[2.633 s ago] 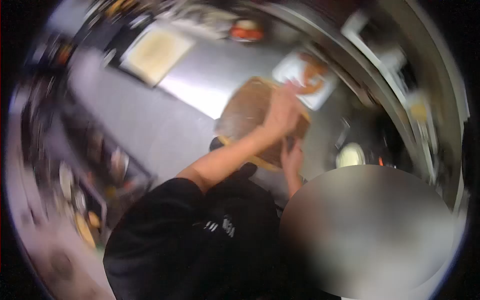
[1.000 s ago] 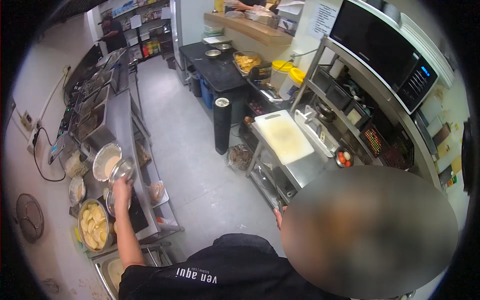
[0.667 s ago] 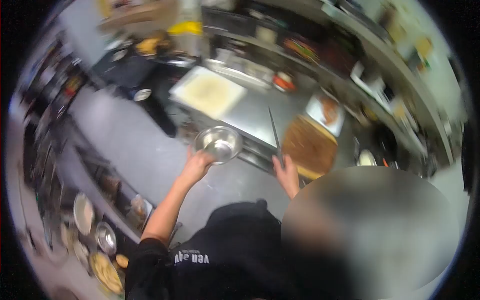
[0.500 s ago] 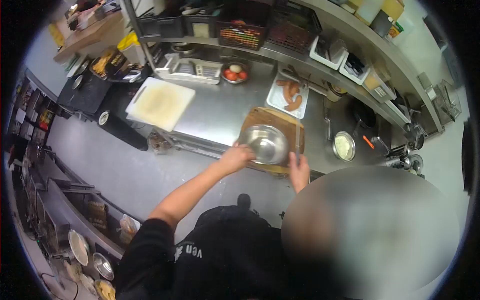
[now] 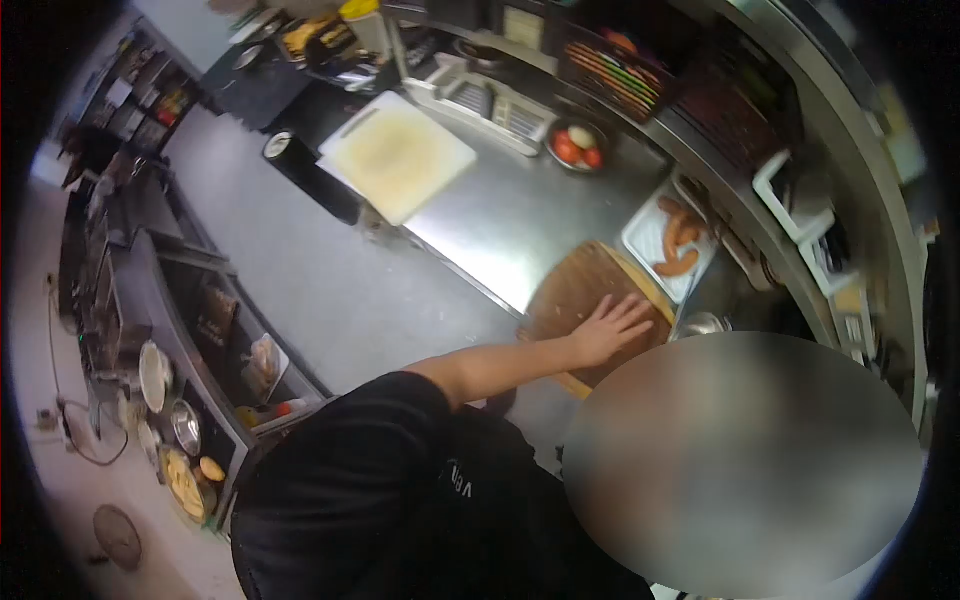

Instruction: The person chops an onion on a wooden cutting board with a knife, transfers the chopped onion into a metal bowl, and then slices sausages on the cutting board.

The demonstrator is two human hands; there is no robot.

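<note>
My left hand (image 5: pixel 608 332) is spread with its fingers apart over the right part of a wooden cutting board (image 5: pixel 568 295), and nothing is in it. My right hand does not show; a large blurred oval covers the lower right. Just behind the board, a white tray (image 5: pixel 644 236) holds several sausages (image 5: pixel 680 238). Part of a metal bowl (image 5: pixel 703 324) shows at the edge of the blur. A bowl with tomatoes (image 5: pixel 567 150) and a pale round item stands further back.
White cutting boards (image 5: pixel 400 155) lie at the counter's left end, beside a white slicer (image 5: pixel 480 103). Crates (image 5: pixel 612 77) fill the shelf above. A black cylinder (image 5: pixel 312 178) stands left of the counter. Bowls (image 5: pixel 186 425) sit on the lower-left unit.
The view has turned and shifted right. My left hand has let go of the metal bowl and now spreads over the board. My right hand, earlier holding a knife, has gone out of sight.
</note>
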